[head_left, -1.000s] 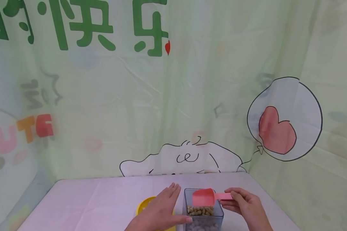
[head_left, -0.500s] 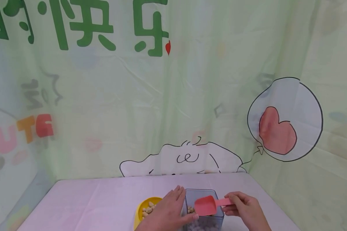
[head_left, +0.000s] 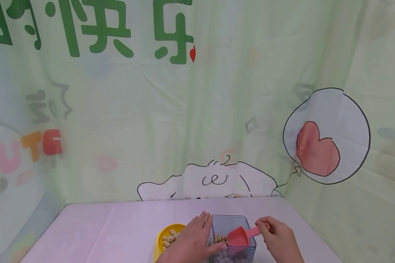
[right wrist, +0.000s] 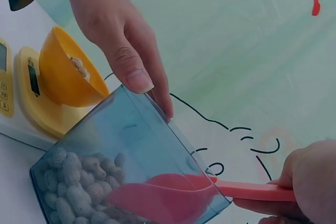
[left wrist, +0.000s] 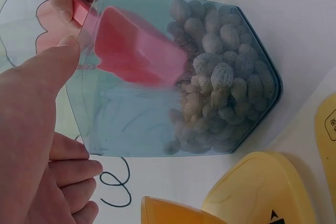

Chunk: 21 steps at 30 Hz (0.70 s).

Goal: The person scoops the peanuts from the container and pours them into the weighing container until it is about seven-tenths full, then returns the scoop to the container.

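— What has changed since a second ago?

— The pink scoop [head_left: 238,237] was held above the clear box [head_left: 234,221]; now its bowl has dipped inside, onto the peanuts [left wrist: 220,93]. The right hand [head_left: 278,237] pinches the handle, fingers curled round it. The left hand [head_left: 194,243] has slid forward, uncovering the yellow bowl [head_left: 161,237]; its thumb and fingers grip the box's left wall.

— Where does the box stand?

— Near the front edge of the bench [head_left: 118,226], just right of the bowl.

— Do the wrist views add anything?

— The right wrist shows the bowl sitting on a yellow scale [right wrist: 29,98]. The left wrist looks through the box wall at the heaped peanuts against the scoop's front.
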Motion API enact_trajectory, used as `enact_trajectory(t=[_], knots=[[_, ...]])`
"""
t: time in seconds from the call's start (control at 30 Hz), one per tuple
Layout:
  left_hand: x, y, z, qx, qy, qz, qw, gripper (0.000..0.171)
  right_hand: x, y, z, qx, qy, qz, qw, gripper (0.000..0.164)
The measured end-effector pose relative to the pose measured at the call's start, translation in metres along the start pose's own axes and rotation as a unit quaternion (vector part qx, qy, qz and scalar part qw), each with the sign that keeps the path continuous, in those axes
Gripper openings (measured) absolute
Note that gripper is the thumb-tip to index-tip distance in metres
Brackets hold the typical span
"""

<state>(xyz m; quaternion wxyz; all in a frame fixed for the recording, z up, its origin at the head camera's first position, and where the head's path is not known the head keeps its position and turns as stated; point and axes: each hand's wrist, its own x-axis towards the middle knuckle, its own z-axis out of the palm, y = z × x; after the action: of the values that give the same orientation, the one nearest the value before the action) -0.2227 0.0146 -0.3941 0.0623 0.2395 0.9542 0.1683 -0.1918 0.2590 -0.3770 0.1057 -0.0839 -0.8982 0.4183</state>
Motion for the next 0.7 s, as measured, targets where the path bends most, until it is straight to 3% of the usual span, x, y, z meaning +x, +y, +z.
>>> enact_trajectory(t=[0.3,0.5,0.7], knots=[[0.0,0.0001,0.0002,0.0,0.002,0.006,1.0,0.094,0.0013,-0.0052,0.0048,-0.084,0.039,-0.05,0.995,0.015],[-0.0018,0.0007,0.0019,-0.003,0.012,0.011,0.9999,0.094,0.0021,-0.0056,0.0065,-0.119,0.015,-0.05,0.992,0.015],[-0.0017,0.0005,0.0003,-0.016,0.003,-0.002,0.9999,0.095,0.0061,-0.0041,0.0088,-0.11,-0.002,-0.048,0.993,0.015]])
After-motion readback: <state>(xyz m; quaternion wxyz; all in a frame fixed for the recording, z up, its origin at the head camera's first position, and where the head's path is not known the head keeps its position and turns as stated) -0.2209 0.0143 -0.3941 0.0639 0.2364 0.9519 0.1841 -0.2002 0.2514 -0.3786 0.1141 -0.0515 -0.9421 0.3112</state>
